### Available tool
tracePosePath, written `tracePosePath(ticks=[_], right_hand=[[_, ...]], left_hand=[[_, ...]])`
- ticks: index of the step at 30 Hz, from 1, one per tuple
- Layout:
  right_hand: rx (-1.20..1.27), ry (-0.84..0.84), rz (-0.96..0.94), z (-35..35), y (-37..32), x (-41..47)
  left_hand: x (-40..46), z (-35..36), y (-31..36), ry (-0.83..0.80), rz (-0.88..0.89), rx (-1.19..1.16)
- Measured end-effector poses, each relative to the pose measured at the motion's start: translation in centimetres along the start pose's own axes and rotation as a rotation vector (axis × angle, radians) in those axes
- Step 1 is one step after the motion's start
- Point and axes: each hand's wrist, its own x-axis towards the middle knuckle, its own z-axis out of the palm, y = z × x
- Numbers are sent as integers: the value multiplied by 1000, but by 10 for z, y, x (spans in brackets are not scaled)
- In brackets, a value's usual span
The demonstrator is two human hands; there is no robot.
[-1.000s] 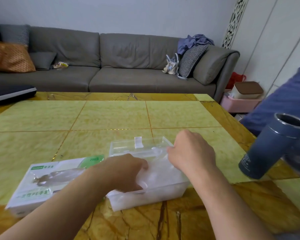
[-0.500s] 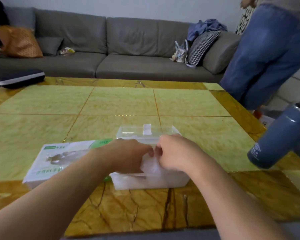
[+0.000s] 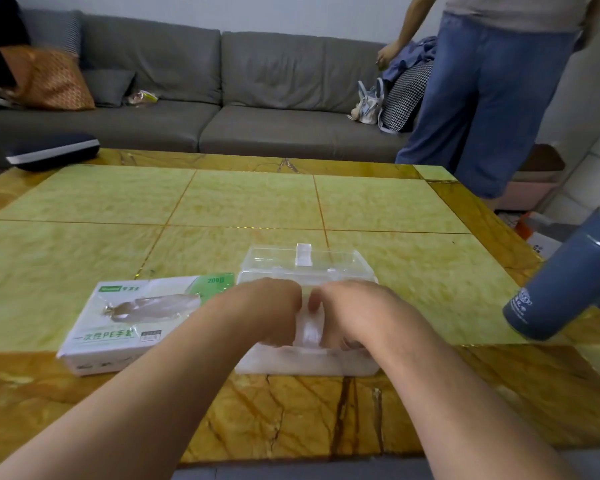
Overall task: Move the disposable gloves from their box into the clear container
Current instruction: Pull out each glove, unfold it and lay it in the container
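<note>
1. The glove box (image 3: 142, 320) lies flat just beside the left hand (image 3: 267, 311), on that hand's outer side. Its white top carries a green corner marked "200", a small green logo patch whose letters are too blurred to read, a picture of a clear glove, and a green line that includes "PE" among Chinese characters.
2. The blue flask (image 3: 565, 278) stands well out past the right hand (image 3: 347, 313), near the table's edge. Pale writing sits low on its side, too small to read.
3. Both hands are down in the clear container (image 3: 309, 365), knuckles up and nearly touching each other. Their fingers curl down onto the whitish wad of gloves (image 3: 309, 327) that shows between them; whether they pinch it or only press it cannot be told.
4. The container's clear lid (image 3: 303, 261) stands open just beyond the fingers.
5. The marbled yellow table (image 3: 118, 209) stretches away ahead of both hands.
6. Beyond it stands a grey sofa (image 3: 257, 98) with an orange cushion (image 3: 49, 81) far off to the left.
7. A person in blue jeans (image 3: 492, 109) stands beyond the right hand, at the table's far corner.
</note>
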Motion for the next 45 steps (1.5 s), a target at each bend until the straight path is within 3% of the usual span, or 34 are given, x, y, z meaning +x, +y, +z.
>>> tracePosePath(ticks=[9, 18, 25, 29, 33, 38, 40, 42, 45], right_hand=[[-172, -171, 29, -7, -2, 6], [-253, -258, 29, -3, -6, 20], [-149, -141, -6, -11, -5, -3], [-100, -131, 6, -12, -6, -4], [-30, 40, 70, -12, -2, -4], [-18, 457, 9, -12, -4, -27], [3, 552, -18, -11, -11, -34], [32, 629, -49, -10, -21, -37], [105, 737, -178, -3, -37, -42]], left_hand=[[-8, -10, 12, -55, -12, 120], [-18, -11, 17, 158, -14, 270], [-15, -15, 17, -111, -59, 268], [-15, -20, 23, -154, -19, 254], [-22, -15, 9, 13, -22, 157], [-51, -15, -31, 492, 110, -269], [-62, -13, -58, 671, 14, -313], [-71, -8, -89, 696, -186, -282], [-78, 2, -121, 517, -430, -212]])
